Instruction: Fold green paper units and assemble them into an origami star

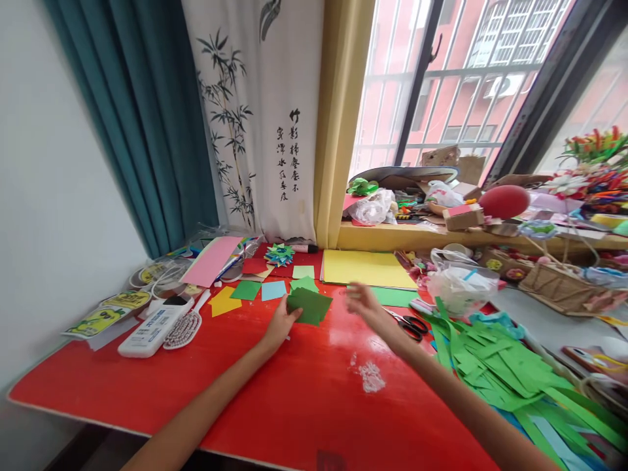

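Observation:
My left hand [283,323] grips a few dark green paper squares [310,305], fanned a little, with the thumb on top. Just beyond them a lighter green paper piece [304,284] shows partly. My right hand [362,298] hovers to the right of the squares, apart from them, fingers slightly bent and spread with nothing visible in them. Behind the squares lie a blue paper square [273,290], a green square [245,290], a pale green square [303,271] and yellow paper [226,301]. A folded paper star [279,255] sits farther back.
Black-handled scissors [413,326] lie under my right forearm. Beside them spreads a heap of green paper strips [505,366]. A stack of yellow paper [366,268] is at the back. A white box-shaped device [154,328] and a hairbrush [183,329] lie left on the red table [275,405].

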`<action>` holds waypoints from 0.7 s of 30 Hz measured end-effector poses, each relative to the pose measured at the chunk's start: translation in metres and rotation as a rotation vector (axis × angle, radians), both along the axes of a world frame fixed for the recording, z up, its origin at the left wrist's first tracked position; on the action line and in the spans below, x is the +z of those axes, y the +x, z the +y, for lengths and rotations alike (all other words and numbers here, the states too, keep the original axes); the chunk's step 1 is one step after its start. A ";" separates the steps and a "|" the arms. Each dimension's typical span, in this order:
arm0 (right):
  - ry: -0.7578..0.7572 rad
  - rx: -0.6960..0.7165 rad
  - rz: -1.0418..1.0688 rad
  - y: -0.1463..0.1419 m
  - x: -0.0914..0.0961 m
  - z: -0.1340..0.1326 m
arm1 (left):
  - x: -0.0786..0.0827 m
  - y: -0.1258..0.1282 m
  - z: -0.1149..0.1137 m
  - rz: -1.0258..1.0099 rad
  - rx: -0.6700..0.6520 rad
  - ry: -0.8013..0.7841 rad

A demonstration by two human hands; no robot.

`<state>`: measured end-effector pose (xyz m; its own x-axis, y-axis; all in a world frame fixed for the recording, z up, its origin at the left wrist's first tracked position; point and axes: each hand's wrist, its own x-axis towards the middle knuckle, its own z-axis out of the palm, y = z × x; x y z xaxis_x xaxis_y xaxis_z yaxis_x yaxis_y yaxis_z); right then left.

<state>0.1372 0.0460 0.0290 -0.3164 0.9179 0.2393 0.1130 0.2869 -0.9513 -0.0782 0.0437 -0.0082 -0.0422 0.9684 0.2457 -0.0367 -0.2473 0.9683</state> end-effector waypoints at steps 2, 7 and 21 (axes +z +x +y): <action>-0.038 0.048 0.024 -0.002 -0.016 -0.005 | 0.000 0.020 -0.002 -0.074 -0.033 0.028; 0.046 0.028 0.036 -0.005 -0.045 -0.012 | -0.009 0.060 -0.008 0.263 -0.117 0.082; 0.000 0.037 0.081 0.001 -0.050 -0.010 | 0.003 -0.135 0.052 0.988 0.666 -0.021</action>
<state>0.1384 0.0356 -0.0208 -0.3298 0.9060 0.2654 0.0252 0.2894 -0.9569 -0.2134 0.0956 -0.0054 -0.3397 0.8317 0.4392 0.8569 0.0812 0.5091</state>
